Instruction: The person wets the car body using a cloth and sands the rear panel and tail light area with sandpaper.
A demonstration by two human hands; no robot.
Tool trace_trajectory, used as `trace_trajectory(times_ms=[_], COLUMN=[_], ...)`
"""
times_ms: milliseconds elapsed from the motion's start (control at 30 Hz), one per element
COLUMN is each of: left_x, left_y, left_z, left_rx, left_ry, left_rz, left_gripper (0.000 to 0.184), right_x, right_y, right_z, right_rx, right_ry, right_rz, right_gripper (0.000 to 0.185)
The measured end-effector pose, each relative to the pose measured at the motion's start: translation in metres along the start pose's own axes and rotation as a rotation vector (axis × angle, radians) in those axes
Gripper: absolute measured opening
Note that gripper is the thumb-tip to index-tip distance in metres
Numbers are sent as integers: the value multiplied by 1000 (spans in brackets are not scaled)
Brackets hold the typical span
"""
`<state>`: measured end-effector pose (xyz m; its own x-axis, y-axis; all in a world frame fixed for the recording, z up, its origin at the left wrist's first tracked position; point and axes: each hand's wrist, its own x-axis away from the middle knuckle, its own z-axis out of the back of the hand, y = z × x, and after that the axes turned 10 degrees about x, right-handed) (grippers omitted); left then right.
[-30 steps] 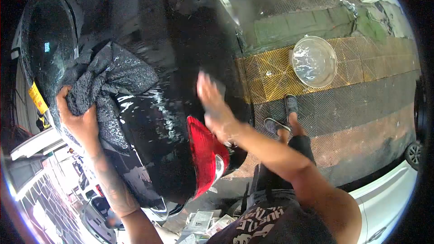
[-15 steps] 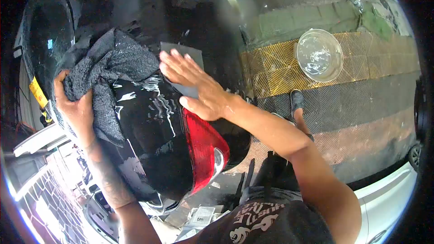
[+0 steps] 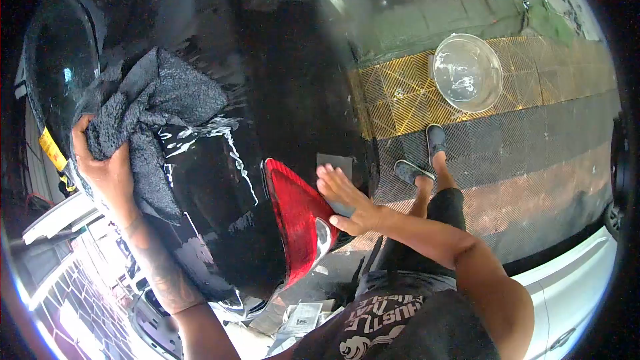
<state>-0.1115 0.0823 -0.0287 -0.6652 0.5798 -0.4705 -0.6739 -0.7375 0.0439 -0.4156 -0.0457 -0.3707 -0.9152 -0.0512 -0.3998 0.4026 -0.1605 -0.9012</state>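
My left hand is closed around a bunched dark grey towel, which lies over the glossy black rear of a car. My right hand lies flat on the car's side panel, just right of the red tail light. Beneath its fingers it holds a grey sheet that looks like sandpaper, pressed against the panel. The sheet's upper edge shows past the fingertips, and a lower part shows near the thumb. Wet whitish streaks mark the black paint between the towel and the tail light.
A round bucket with foamy liquid stands on the yellow floor tiles. A white car is at the lower right. My shoes are on the dark tiles below the bucket. A yellow tag sits at the far left.
My right hand has slid with the grey sheet down and right, from above the tail light to its right side. My left hand and the towel have shifted slightly left in view.
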Motion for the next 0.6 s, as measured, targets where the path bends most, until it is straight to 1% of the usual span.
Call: trace_trajectory(times_ms=[33, 67, 133, 167, 200, 233, 267, 300, 333, 400, 467, 500, 600], left_x=[-1, -1, -1, 0, -1, -1, -1, 0, -1, -3, -3, -2, -2], left_y=[2, 2, 4, 7, 8, 7, 6, 5, 5, 5, 4, 3, 5], left_z=[0, 1, -1, -2, 0, 0, 0, 0, 0, 0, 1, 0, 0], left_rx=[-10, -22, -57, -47, -34, -27, -25, -25, -27, -26, -31, -22, -4], left_ry=[-3, -12, 5, 13, 9, -3, -2, -9, -4, -13, -29, -13, -13], left_rz=[-14, -29, -39, -29, -28, -27, -27, -31, -37, -37, -33, -33, -68], left_gripper=[52, 52, 49, 48, 47, 46, 46, 47, 47, 47, 48, 49, 50], right_x=[-9, -41, -115, -127, -132, -117, -88, -49, -44, -57, -130, -149, -111], right_y=[0, 0, -7, 0, 1, -6, -4, -1, -11, -7, -11, -9, -11], right_z=[-2, 9, 50, 54, 53, 50, 41, 21, 23, 20, 53, 59, 44], right_rx=[34, 39, 85, 86, 82, 15, 24, 6, -5, 13, 130, 136, 65], right_ry=[44, 100, 75, 68, 73, 65, 23, 39, 55, 48, 44, 35, 45], right_rz=[-1, 26, 99, 145, 180, 115, 131, 99, 76, 71, 188, 235, 172], right_gripper=[78, 77, 77, 77, 77, 77, 77, 77, 77, 76, 77, 78, 79])
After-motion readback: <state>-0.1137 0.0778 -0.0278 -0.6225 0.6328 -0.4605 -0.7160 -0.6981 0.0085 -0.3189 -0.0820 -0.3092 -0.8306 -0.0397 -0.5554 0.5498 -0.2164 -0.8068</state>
